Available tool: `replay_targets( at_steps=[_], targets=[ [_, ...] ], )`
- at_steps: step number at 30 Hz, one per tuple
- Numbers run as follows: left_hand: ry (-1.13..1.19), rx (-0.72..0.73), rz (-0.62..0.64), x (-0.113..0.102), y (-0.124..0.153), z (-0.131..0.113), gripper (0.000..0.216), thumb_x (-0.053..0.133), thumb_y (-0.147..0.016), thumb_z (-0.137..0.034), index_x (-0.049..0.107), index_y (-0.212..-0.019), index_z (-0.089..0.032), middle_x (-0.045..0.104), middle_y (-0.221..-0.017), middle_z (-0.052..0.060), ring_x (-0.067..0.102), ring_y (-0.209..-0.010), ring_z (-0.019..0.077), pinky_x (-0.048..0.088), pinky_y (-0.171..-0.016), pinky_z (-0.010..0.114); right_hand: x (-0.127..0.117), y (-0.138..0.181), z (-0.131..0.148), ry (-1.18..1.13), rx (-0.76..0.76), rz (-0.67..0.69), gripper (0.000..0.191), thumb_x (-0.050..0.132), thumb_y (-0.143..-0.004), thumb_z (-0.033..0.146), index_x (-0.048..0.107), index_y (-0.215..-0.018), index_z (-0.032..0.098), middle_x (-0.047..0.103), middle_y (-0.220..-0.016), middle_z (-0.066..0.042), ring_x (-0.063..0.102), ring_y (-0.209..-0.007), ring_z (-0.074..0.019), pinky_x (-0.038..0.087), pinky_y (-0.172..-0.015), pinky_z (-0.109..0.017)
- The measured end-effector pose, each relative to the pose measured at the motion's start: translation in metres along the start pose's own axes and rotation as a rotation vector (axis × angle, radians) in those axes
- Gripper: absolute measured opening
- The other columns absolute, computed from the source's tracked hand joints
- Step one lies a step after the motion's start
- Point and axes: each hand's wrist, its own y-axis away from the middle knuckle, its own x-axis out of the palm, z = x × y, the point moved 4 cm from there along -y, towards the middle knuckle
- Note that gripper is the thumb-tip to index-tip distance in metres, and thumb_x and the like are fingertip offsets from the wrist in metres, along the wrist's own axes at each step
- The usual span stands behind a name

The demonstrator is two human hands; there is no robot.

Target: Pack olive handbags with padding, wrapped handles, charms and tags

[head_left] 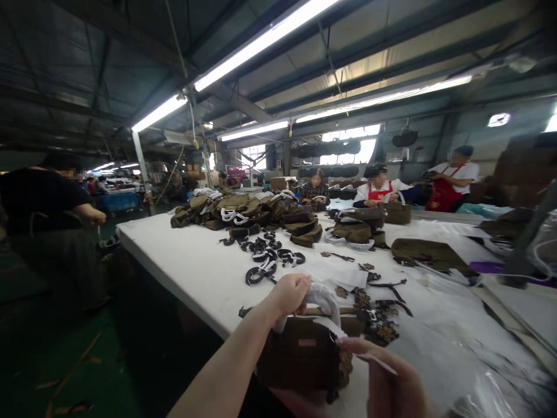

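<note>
A dark brown-green handbag [296, 354] stands at the near edge of the white table, its handle [326, 299] wrapped in white padding. My left hand [292, 293] is closed around the left side of that handle. At the bag's right side, my right hand [391, 368] pinches a white paper tag [331, 328] by its lower end. Another white slip [378, 362] shows between the fingers of this hand. A flower-shaped brown charm [346, 367] hangs at the bag's right side, just below my right fingertips.
Several coiled black straps [261, 270] lie beyond the bag, with a heap of olive bags [243, 209] behind them. More flower charms [385, 332] and clear plastic [474, 383] lie to the right. Co-workers [378, 188] are across the table; one person [43, 203] stands left.
</note>
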Motion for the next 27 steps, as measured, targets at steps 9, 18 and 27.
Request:
replay_targets(
  at_steps=[9,18,27],
  targets=[
    [0.348,-0.197,0.085,0.011,0.012,-0.002,0.047,0.051,-0.084,-0.055,0.066,-0.102,-0.014,0.066,-0.069,0.004,0.060,-0.052,0.0163,0.045,-0.043,0.025,0.045,-0.003,-0.037,0.095,0.113,0.148,0.025,0.040,-0.099,0.028,0.058,-0.116,0.024,0.076,-0.103,-0.007,0.074,-0.091,-0.0191,0.061,-0.073,-0.026],
    [0.341,0.177,-0.196,0.000,0.023,-0.025,0.060,0.067,-0.075,-0.024,0.051,-0.132,-0.011,0.055,-0.061,-0.007,0.043,-0.052,0.0067,0.034,-0.052,0.018,0.041,-0.079,-0.015,0.119,-0.007,0.259,0.016,0.061,-0.089,0.035,0.071,-0.083,0.025,0.068,-0.080,-0.004,0.064,-0.071,-0.0197,0.052,-0.065,-0.030],
    [0.253,0.258,-0.049,-0.005,0.037,-0.025,0.016,0.053,-0.080,-0.021,0.065,-0.074,-0.013,0.053,-0.063,-0.002,0.044,-0.060,0.0090,0.035,-0.055,0.020,0.077,-0.092,-0.046,-0.194,0.499,0.384,0.037,0.070,-0.074,0.054,0.069,-0.069,0.017,0.063,-0.062,-0.002,0.056,-0.060,-0.0167,0.045,-0.055,-0.027]
  ],
)
